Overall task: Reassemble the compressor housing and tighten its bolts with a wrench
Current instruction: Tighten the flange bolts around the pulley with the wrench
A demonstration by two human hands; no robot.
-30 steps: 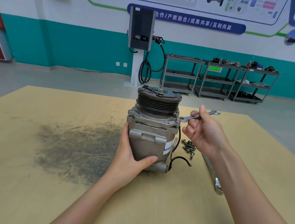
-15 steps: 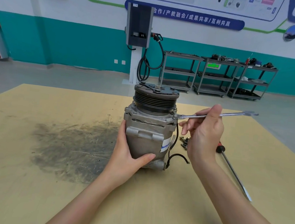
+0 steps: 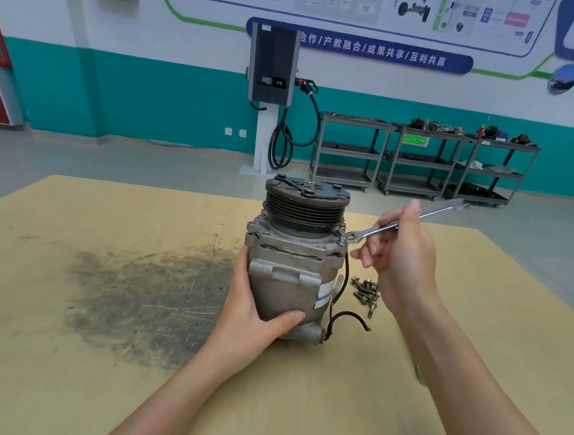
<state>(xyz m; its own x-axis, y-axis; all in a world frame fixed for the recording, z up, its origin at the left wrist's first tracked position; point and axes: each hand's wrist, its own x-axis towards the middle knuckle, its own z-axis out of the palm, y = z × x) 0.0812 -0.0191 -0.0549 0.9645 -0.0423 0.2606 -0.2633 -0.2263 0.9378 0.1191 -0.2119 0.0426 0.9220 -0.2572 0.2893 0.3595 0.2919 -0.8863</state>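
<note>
1. The compressor (image 3: 291, 272) stands upright at the centre of the frame on a tan board table (image 3: 60, 371). Its body is rough cast grey metal, topped by a black ribbed pulley (image 3: 305, 210).
2. The left hand (image 3: 254, 314) grips the lower housing, with the thumb across the front and the fingers wrapped round the left side.
3. The right hand (image 3: 402, 257) holds a slim polished wrench (image 3: 391, 225). Its fingers are curled round the shaft, and the wrench head sits on a bolt (image 3: 344, 237) at the housing's upper right corner.
4. Loose bolts (image 3: 365, 294) lie in a heap just right of the compressor, near a curling black wire (image 3: 350, 316).
5. A dark smudged stain (image 3: 142, 295) spreads over the table at centre left; bare board lies along the bottom of the frame.
</note>
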